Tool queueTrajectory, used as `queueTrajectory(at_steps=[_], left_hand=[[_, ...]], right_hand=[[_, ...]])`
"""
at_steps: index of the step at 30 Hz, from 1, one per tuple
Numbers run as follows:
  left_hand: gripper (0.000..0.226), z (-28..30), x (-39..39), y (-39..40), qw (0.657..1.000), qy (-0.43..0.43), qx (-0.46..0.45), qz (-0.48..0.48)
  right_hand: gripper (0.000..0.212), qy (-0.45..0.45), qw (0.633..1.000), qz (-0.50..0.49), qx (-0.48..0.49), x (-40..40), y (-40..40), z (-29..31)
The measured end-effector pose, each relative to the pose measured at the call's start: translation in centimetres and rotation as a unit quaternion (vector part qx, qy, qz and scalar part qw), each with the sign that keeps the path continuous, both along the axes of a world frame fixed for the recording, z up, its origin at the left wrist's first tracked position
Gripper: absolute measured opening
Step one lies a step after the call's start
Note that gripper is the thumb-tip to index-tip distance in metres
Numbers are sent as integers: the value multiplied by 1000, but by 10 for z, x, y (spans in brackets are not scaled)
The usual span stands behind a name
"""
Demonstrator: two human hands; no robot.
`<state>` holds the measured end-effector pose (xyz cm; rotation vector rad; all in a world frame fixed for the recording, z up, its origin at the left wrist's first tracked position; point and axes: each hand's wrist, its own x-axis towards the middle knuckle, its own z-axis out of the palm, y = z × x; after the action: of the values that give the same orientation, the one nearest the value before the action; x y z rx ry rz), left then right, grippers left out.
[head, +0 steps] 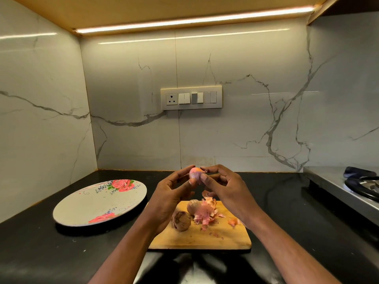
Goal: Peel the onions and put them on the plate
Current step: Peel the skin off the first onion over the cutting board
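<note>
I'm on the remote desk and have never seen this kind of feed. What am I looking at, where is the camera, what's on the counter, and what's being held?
There is no machine here: these are a person's two bare hands, filmed by one wide-angle camera worn on the head, looking forward and down. The left hand and right hand together hold a small pinkish onion in a fingertip grip above the cutting board. On the board lie two more onions, a brown one and a paler one, beside a pile of peels. The floral plate sits left of the board, with no onions on it.
</note>
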<state>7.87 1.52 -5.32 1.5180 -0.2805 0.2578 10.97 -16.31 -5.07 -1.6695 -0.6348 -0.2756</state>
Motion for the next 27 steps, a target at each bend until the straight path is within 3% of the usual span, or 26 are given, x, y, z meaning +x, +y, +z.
queueTrajectory(at_steps=[11,17,22,27], left_hand=[[51,-4,1,-4,997,-35,60,20],[49,-4,2,-2,996,-44,68,27],[54,-5,2,0,997,-41,66,25],[53,-3,1,-2,996,-35,71,32]], right_hand=[[30,39,997,-21,68,2,1,-1],[16,15,997,-32,63,2,-2,3],[37,3,999,-7,33,1,-2,4],[24,6,999,-5,41,2,-5,3]])
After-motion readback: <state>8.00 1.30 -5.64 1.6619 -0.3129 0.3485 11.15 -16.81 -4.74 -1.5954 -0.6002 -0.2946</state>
